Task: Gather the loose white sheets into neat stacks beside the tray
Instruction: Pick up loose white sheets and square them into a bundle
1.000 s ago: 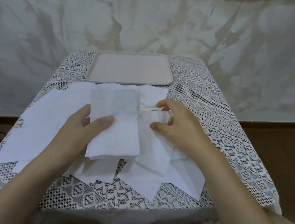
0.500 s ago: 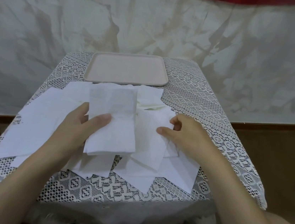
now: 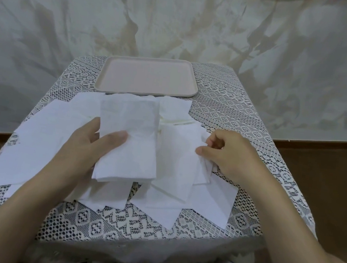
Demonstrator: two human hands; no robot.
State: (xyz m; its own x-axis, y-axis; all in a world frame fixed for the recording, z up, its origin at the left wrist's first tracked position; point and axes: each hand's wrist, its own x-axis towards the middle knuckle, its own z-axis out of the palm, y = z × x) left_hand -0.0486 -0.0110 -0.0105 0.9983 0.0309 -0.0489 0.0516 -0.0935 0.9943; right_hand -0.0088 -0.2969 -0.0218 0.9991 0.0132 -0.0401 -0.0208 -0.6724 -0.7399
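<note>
Left hand (image 3: pixel 87 149) grips small stack of white sheets (image 3: pixel 128 139), thumb on top, raised above table (image 3: pixel 225 107) middle. Right hand (image 3: pixel 229 153) pinches edge of loose sheet (image 3: pixel 177 164) just right of stack. More loose sheets (image 3: pixel 35 147) spread toward left and near edges. Pink tray (image 3: pixel 148 77) at far edge, touching nearest sheets.

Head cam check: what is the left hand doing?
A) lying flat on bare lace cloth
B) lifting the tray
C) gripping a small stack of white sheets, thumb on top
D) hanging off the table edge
C: the left hand grips the stack of white sheets, thumb on top; the tray sits behind, untouched.
</note>
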